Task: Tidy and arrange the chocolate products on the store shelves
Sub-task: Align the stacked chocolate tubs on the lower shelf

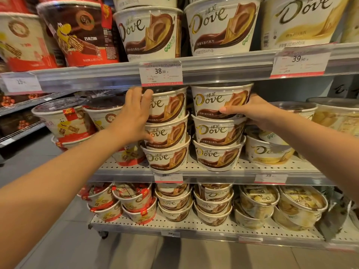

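Place: middle shelf of a shop rack, two stacks of brown chocolate tubs side by side, each three high.
Left stack: stands just left of centre; top tub sits close under the shelf rail above, right behind the price tag.
Right stack: touching or nearly touching the left stack; upper tubs look shifted slightly against the bottom one.
Left hand: fingers spread and curved around the left flank of the left stack, thumb low on the middle tub, fingertips at the top tub's rim. Wrapping hold, not a pinch.
Right hand: cupped on the right flank of the right stack, thumb laid across the front of the top tub; the other fingers are hidden behind it, so full grip cannot be told.
Facing: logos on all six tubs face out to the aisle, roughly square to the shelf edge.
Long axis: each stack runs vertical; tubs upright, wide rim up.
Risk, topple: squeezing the stacks together unevenly could slide an upper tub off the one beneath and tip it forward off the shelf.
Risk, snag: lifting a top tub likely catches the rail or knocks the price tag loose.
Risk, neighbours: a sideways shove may push into the cream tubs left or the yellow tub right.
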